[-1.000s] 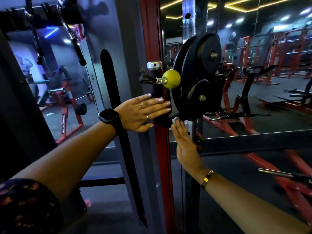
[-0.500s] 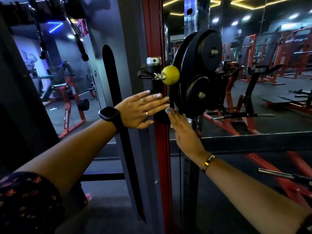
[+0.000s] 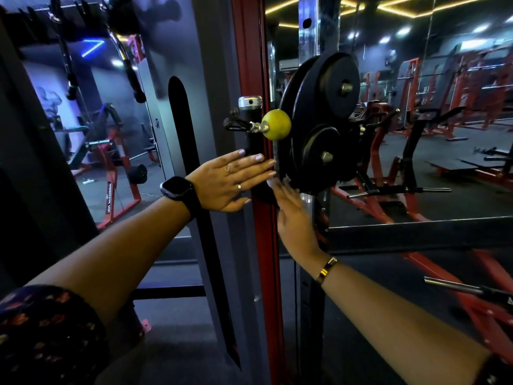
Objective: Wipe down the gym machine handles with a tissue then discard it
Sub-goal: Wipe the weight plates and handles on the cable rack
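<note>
My left hand [image 3: 230,183] reaches forward with straight fingers toward the black carriage on the red upright [image 3: 263,237] of the machine, just under a yellow ball knob [image 3: 276,124]. Below it, my right hand [image 3: 293,218] is stretched out flat, its fingertips beside the upright and under the stacked black weight plates [image 3: 324,120]. Neither hand holds anything. No tissue is in view.
A black clip [image 3: 236,124] and a chrome cap [image 3: 249,102] sit beside the yellow knob. Cable handles [image 3: 136,90] hang at the upper left. A black crossbar [image 3: 416,234] runs to the right. Red machines and benches fill the gym floor behind.
My right hand has risen along the upright until its fingertips are just under my left hand's fingers. My left hand has stayed near the carriage.
</note>
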Available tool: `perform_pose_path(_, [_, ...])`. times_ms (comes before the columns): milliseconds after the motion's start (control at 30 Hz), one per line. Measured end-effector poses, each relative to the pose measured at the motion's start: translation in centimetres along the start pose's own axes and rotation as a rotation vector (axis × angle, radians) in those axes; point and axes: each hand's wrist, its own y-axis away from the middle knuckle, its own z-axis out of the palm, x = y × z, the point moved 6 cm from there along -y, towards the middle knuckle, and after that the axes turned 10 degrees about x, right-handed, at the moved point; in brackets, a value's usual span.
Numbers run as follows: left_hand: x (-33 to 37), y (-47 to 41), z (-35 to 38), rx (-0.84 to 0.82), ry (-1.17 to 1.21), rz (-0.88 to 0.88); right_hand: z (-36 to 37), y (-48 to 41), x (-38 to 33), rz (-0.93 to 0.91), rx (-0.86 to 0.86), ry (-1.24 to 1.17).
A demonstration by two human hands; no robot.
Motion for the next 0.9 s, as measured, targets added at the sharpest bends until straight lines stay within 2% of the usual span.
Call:
perform_pose_path(67, [-0.1, -0.1, -0.1, -0.009, 0.001, 0.004, -0.4, -0.5, 2.2, -0.066, -0.024, 0.107])
perform_pose_path(133, [-0.2, -0.2, -0.1, -0.010, 0.011, 0.011, -0.8, -1.8, 4.0, 0.011, -0.004, 0.137])
perform_pose_path(367, [-0.1, -0.1, 0.0, -0.013, 0.026, 0.006, 0.5, 0.3, 0.8, 0.217, 0.154, -0.039])
perform_pose_path(467, [-0.1, 0.0, 0.2, -0.009, 0.039, 0.027, 1.0, 0.4, -0.7, 0.161, 0.130, -0.105])
perform_pose_path(567, [-0.2, 0.1, 0.3, -0.025, 0.044, 0.043, 0.2, 0.4, 0.5, 0.023, 0.079, -0.021])
perform_pose_path(633, [-0.2, 0.1, 0.3, -0.031, 0.039, 0.041, -0.5, -0.4, 1.7, 0.002, 0.069, 0.043])
perform_pose_path(767, [-0.1, 0.0, 0.1, -0.018, 0.012, 0.038, -0.2, -2.2, 2.9, 0.063, 0.079, 0.086])
perform_pose_path(900, [-0.1, 0.0, 0.1, -0.003, -0.003, 0.041, 0.3, 0.3, 1.4, 0.220, 0.122, 0.004])
